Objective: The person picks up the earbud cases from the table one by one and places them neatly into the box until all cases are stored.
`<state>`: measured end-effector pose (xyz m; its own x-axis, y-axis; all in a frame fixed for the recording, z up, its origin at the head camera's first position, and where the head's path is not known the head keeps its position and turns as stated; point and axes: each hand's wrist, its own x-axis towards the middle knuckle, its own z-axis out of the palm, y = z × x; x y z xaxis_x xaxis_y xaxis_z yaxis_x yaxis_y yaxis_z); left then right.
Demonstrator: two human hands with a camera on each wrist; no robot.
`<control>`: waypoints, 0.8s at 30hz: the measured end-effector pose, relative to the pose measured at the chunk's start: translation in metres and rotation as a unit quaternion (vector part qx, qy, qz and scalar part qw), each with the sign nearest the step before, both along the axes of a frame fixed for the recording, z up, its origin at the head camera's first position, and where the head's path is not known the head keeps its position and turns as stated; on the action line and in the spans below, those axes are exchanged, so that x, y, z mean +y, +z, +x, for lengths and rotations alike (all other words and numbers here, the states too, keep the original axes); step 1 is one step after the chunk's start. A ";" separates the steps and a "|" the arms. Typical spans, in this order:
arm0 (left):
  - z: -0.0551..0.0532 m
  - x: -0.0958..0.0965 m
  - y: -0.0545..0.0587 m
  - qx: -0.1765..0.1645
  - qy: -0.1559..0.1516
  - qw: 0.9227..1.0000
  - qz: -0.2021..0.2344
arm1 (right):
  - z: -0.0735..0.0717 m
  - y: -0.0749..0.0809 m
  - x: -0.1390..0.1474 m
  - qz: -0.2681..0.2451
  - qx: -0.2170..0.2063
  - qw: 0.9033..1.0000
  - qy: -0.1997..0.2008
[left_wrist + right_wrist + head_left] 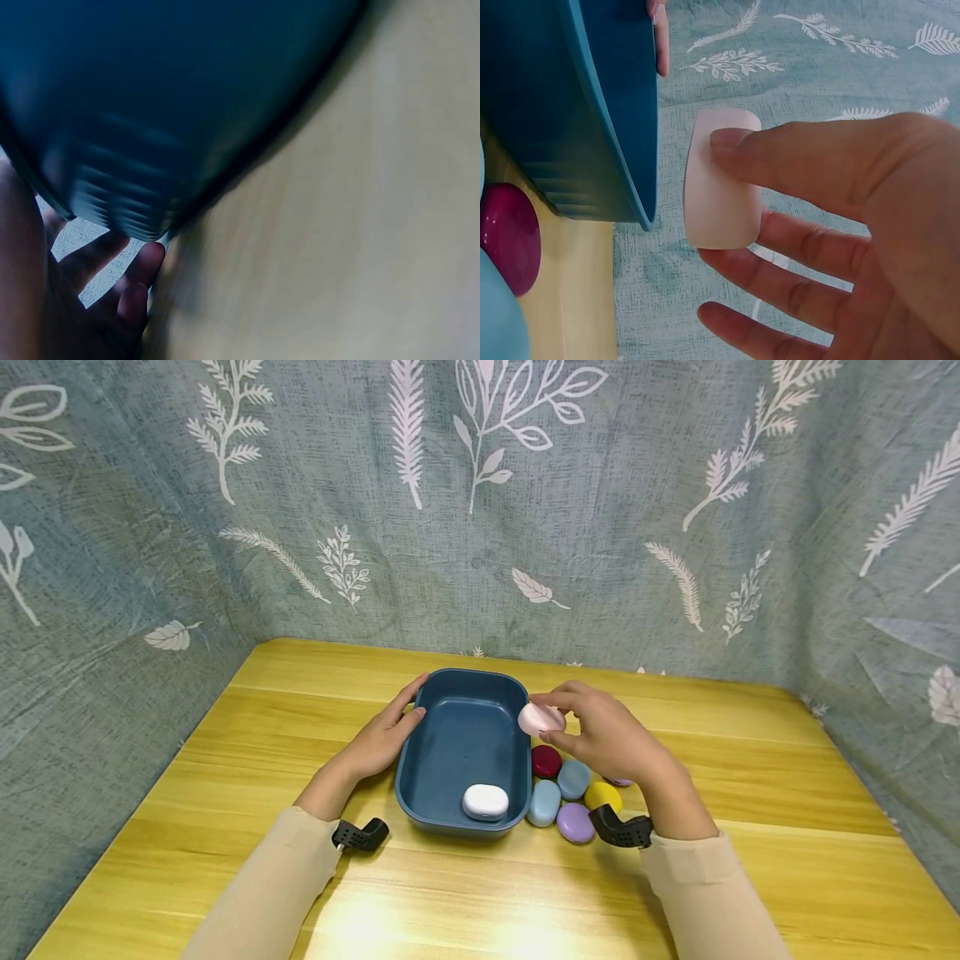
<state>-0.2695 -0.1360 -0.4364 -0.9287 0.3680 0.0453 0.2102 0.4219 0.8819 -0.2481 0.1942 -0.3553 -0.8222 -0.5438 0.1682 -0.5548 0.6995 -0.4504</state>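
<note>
Your right hand (pixel 611 732) pinches a pale-pink, rounded, smooth case (pixel 540 719) near the right rim of the dark-blue, round-cornered plastic tub (pixel 465 743); the tub's opening lies leftward, your left hand (pixel 378 742) touching its opposite side.

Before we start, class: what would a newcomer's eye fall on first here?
The dark blue tray at the head view's centre stands out, with a white rounded piece in its near right corner. By its right rim, the right hand pinches a pale pink piece. Coloured pieces cluster on the table beside the tray.
</note>
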 end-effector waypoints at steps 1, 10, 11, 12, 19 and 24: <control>0.000 0.000 0.000 0.000 0.000 1.000 -0.001 | 0.000 0.000 -0.001 0.000 0.000 1.000 -0.001; 0.001 0.001 0.001 -0.002 0.002 1.000 -0.005 | 0.002 -0.003 -0.008 0.003 0.010 1.000 0.005; 0.001 0.001 0.000 -0.002 0.003 1.000 -0.005 | 0.002 -0.003 -0.009 0.003 0.012 1.000 0.007; 0.000 0.001 0.000 -0.002 0.003 1.000 -0.006 | 0.002 -0.003 -0.009 0.002 0.014 1.000 0.008; 0.000 0.001 0.001 -0.003 0.003 1.000 -0.005 | 0.000 -0.006 -0.013 0.004 0.015 1.000 0.018; 0.001 0.001 0.002 -0.004 0.004 1.000 -0.001 | 0.000 -0.008 -0.016 0.008 0.018 1.000 0.020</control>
